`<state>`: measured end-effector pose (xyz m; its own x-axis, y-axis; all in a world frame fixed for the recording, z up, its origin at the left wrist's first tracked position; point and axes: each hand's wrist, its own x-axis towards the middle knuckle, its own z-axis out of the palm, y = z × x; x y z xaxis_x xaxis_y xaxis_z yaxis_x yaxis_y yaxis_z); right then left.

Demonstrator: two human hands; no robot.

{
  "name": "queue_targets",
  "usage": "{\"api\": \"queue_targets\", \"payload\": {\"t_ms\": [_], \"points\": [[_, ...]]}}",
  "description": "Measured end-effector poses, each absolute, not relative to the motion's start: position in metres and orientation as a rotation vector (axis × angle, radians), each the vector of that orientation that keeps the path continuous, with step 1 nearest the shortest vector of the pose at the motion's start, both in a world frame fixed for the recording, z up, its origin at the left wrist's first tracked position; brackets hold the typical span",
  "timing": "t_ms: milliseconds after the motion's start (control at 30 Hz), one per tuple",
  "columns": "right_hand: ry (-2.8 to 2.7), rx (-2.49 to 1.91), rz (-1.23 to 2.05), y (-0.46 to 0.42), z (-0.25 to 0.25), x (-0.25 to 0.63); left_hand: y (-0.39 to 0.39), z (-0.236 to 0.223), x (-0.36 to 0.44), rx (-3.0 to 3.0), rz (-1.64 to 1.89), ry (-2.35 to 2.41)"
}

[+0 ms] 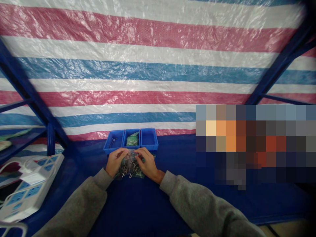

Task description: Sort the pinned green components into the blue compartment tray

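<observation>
While the fingers [121, 150] of your left hand [115, 163] and right hand [148, 164] pinch a clear plastic bag [130, 155] by silvery metal pins [124, 171], blue plastic bins [148, 137] crowd its far side; white power strip [37, 194] well left.

Between the left hand [115, 162] and the right hand [148, 164], the clear bag's [130, 157] upper edges are disappearing under the fingertips. The slim metal pieces [126, 169] there are overlapping and looking too small to count or identify, and glossy plastic is blurring which ones are lying inside. Just beyond the hands, the fingers are covering part of the trays' front [113, 149]; the bits [113, 142] in the leftmost tray are showing too small to name. To the right of the right hand, coarse pixel blocks [247, 141] are hiding everything behind them. Left of the left hand, the power strip [41, 189] is running out past the left edge. Nearer than the hands, both grey sleeves [202, 200] are leaving at the bottom edge.
</observation>
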<state>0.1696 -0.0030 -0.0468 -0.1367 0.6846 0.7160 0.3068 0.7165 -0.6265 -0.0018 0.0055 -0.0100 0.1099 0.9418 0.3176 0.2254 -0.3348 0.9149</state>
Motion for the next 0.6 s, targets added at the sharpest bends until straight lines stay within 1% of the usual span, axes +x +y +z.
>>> {"api": "queue_targets", "payload": {"t_ms": [333,433,600], "points": [[-1.781,-0.784,0.375,-0.006,-0.042,0.170,0.004,-0.013,0.003,1.544,1.254,1.017],[-1.740,-0.818,0.378,-0.007,-0.039,0.171,0.004,-0.011,0.002,1.703,1.207,1.073],[-1.674,-0.847,0.386,-0.009,-0.035,0.171,0.001,-0.001,-0.001,2.163,1.166,1.099]]}}
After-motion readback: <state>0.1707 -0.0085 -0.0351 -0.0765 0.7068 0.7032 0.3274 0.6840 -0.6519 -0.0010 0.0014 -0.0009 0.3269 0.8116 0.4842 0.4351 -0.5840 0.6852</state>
